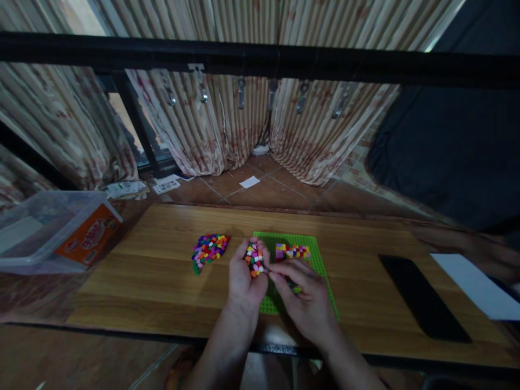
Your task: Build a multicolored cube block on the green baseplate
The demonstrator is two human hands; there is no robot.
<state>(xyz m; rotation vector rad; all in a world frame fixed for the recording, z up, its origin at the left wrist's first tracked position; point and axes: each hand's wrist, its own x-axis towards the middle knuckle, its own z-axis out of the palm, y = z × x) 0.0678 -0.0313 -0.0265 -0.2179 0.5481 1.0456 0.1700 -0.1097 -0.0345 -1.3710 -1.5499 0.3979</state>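
Toy bricks, small and mixed in color (pixel 255 261): one heap in a cupped palm, near the desk's middle

Left hand (pixel 242 283): palm turned up, hollowed into a shallow cup; fingers loosely curled and pointing toward the desk's far edge, thumb along the outer left side. Holds the heap of bricks, uncovered. Forearm enters over the near edge and rises straight to the wrist.

Right hand (pixel 311 297): back turned up, wrist angled inward to the left. Thumb and index fingertips nearly meet at the right side of the left hand; whether a brick is gripped between them cannot be told. Forearm crosses the near edge, slanting.

Baseplate (pixel 292 238): green, studded, beneath and beyond the right hand; its left edge partly hidden by the left. Bears a block of set bricks (pixel 291 251) near its far edge.

Second heap (pixel 209 250): loose bricks lying left of the left hand, nearer the desk's far edge than its near one.

Desk (pixel 154 260): wood-grain top. Dark flat slab (pixel 422 298) toward the near right corner; white sheet (pixel 479 284) just beside it, at the right edge.
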